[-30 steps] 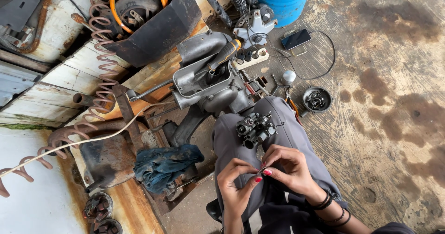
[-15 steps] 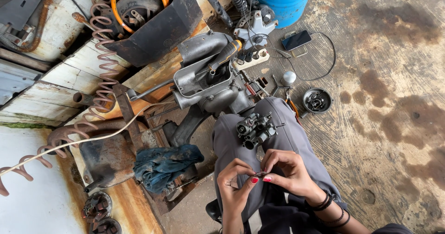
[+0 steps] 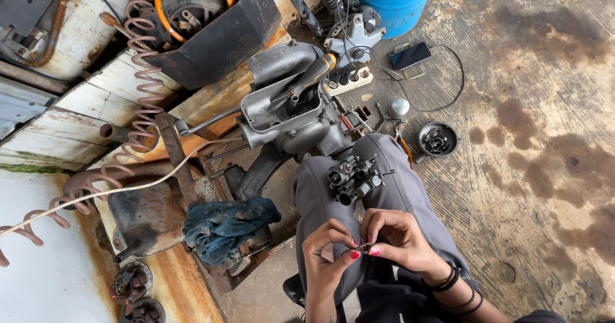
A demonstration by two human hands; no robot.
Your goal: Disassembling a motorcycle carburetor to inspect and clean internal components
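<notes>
Left hand (image 3: pixel 327 256): pinches one end of a tiny dark part (image 3: pixel 364 247).
Right hand (image 3: pixel 398 236): pinches the other end.
Tiny part: between both hands, over the lap.
Metal engine piece (image 3: pixel 354 178): rests on the grey trousers (image 3: pixel 410 195), just beyond the hands.
Blue rag (image 3: pixel 227 226): lies to the left.

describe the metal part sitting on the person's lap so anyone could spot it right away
Start at the grey trousers in the lower middle. On the thigh, just above the two hands, sits the carburettor. It is a small, knobbly dark-metal block with round ports, far smaller than the grey engine casing beyond the knee.
</notes>
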